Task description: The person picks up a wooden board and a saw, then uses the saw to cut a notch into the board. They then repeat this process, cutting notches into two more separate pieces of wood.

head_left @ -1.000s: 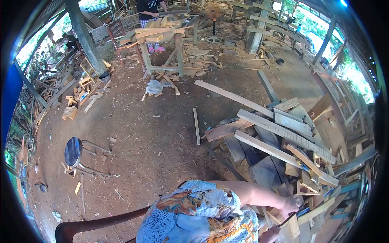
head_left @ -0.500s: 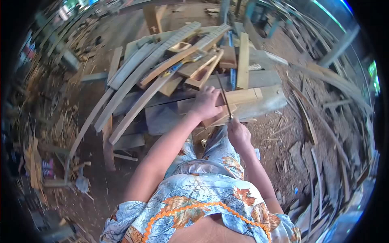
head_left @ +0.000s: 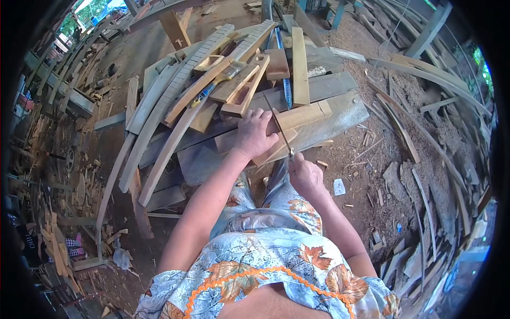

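My right hand (head_left: 306,175) is closed around the handle of a hand saw (head_left: 278,125). The saw's thin dark blade is seen nearly edge-on and lies across a light wooden block (head_left: 305,115). Just left of the blade, my left hand (head_left: 256,134) grips the block's near end, with its fingers curled over the far side. Beneath them is a grey, worn board (head_left: 340,119) serving as the work surface. The fingers of my left hand hide part of the block, and my right fist covers most of the saw's handle.
Beyond my hands lie long curved wood strips (head_left: 175,101), a hollowed wooden frame (head_left: 247,95), a yellow-and-blue tool (head_left: 204,94), a blue ruler-like strip (head_left: 283,74) and a pale upright plank (head_left: 300,66). Scrap wood and shavings (head_left: 372,154) cover the ground around the bench.
The view has shifted, so the bench and both hands appear further left. My left hand stays on the block and my right hand keeps its hold on the saw.
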### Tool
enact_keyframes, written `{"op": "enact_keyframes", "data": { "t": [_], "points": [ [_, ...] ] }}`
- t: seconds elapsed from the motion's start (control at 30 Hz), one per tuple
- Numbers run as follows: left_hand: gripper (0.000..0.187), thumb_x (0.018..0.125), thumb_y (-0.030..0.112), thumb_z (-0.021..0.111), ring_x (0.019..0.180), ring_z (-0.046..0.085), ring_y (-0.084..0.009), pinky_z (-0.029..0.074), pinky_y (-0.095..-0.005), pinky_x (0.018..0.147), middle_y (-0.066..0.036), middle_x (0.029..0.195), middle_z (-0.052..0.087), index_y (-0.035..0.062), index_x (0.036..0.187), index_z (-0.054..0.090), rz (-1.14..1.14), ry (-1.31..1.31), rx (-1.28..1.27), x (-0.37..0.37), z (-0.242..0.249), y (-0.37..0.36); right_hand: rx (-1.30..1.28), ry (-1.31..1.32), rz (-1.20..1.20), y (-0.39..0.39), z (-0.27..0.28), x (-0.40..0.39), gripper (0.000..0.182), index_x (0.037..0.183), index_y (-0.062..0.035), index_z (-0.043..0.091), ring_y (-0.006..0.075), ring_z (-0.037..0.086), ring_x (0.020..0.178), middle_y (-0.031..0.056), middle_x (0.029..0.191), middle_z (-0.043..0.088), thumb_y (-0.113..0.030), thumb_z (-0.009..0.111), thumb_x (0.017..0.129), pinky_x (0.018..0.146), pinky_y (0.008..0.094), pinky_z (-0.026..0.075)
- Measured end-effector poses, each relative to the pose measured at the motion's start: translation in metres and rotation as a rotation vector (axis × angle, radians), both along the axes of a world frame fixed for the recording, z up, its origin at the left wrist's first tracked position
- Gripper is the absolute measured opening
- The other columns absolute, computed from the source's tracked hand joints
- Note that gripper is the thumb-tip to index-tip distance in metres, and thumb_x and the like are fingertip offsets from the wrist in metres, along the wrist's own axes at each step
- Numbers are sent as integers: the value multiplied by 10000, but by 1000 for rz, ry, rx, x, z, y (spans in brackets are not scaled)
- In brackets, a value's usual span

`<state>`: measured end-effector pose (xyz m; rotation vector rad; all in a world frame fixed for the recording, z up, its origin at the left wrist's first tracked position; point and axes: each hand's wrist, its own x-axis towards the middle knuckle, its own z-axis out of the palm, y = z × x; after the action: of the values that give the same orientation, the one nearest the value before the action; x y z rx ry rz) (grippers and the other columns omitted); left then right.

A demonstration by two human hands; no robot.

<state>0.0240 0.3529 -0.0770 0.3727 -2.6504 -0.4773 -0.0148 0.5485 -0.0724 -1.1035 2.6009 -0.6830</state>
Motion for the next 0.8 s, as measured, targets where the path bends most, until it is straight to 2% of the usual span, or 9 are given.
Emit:
{"op": "enact_keyframes", "data": {
  "t": [0.23, 0.57, 0.8],
  "points": [
    [535, 666, 259, 668, 980, 500, -327, 448, -433, 886, -142, 1026, 532, 7, 1121, 542, -1, 1, -25, 0, 0, 0, 7, 6, 17, 8, 0, 4, 136, 869, -24, 487, 433, 617, 676, 235, 669, 612, -161, 490, 869, 613, 527, 468],
    [516, 672, 262, 664, 979, 501, -329, 445, -435, 883, -140, 1031, 535, 18, 1110, 542, -12, 2, -20, 0, -1, -1, 23, 13, 16, -5, -2, -5, 167, 889, -21, 494, 434, 619, 702, 242, 682, 614, -187, 476, 895, 639, 523, 471],
    [510, 681, 264, 664, 986, 498, -331, 444, -437, 883, -141, 1032, 535, 17, 1110, 541, -13, -11, -17, 0, 0, -1, 47, -41, -23, 7, 2, 5, 153, 900, -15, 502, 434, 619, 711, 243, 690, 614, -163, 490, 862, 653, 526, 469]
  ]
}}
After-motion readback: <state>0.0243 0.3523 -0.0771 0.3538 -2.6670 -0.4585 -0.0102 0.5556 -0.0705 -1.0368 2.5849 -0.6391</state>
